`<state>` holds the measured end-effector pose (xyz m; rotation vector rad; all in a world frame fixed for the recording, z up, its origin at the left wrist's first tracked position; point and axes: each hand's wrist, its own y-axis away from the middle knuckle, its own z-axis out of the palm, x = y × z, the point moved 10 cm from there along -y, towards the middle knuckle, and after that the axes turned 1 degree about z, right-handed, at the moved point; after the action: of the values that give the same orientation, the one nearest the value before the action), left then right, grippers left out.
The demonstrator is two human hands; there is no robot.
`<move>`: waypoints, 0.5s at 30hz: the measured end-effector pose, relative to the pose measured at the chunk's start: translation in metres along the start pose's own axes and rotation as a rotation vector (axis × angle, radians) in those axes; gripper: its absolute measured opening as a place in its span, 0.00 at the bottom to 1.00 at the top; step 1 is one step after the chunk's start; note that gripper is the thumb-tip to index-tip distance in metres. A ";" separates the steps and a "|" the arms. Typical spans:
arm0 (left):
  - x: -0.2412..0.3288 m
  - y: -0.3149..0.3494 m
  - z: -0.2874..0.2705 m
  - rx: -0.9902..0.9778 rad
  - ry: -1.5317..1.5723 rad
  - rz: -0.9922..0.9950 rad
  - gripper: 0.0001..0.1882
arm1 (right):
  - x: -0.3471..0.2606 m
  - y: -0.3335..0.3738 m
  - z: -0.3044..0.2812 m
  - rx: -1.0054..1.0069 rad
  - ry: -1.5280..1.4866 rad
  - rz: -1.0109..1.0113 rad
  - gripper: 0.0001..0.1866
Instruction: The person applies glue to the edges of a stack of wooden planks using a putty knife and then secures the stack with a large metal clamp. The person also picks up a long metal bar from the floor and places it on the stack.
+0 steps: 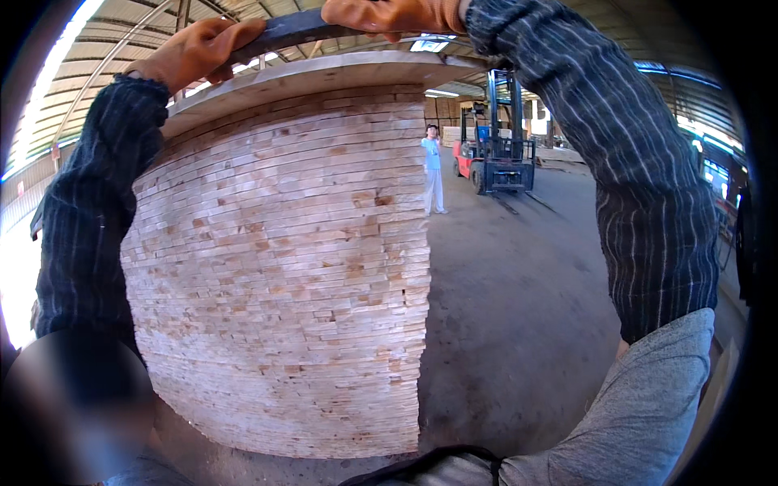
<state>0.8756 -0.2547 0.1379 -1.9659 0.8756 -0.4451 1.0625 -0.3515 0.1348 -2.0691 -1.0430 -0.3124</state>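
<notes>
Both my arms are raised above a tall stack of pale wooden boards (279, 267), whose board ends and edges face me. My left hand (198, 53), in an orange glove, is closed round the left end of a dark, narrow bar (296, 31). Farther right, my right hand (397, 14), gloved the same way, grips this bar too; the frame's upper edge cuts that hand off in part. The bar is held over the top board (316, 71) of the stack. Whether it touches that board I cannot tell.
A red and black forklift (498, 150) stands beyond the stack at the right, its forks low over the concrete floor (510, 300). Near it a person in light blue (433, 170) stands by the stack's far right corner. More stacked timber lies at the back.
</notes>
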 end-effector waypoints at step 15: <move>-0.024 -0.018 0.004 -0.124 0.154 -0.077 0.21 | 0.106 0.166 -0.069 0.556 0.307 0.378 0.28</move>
<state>0.8683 -0.2288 0.1521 -2.1053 0.9458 -0.6068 1.2646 -0.4006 0.1468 -1.6010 -0.4672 -0.1200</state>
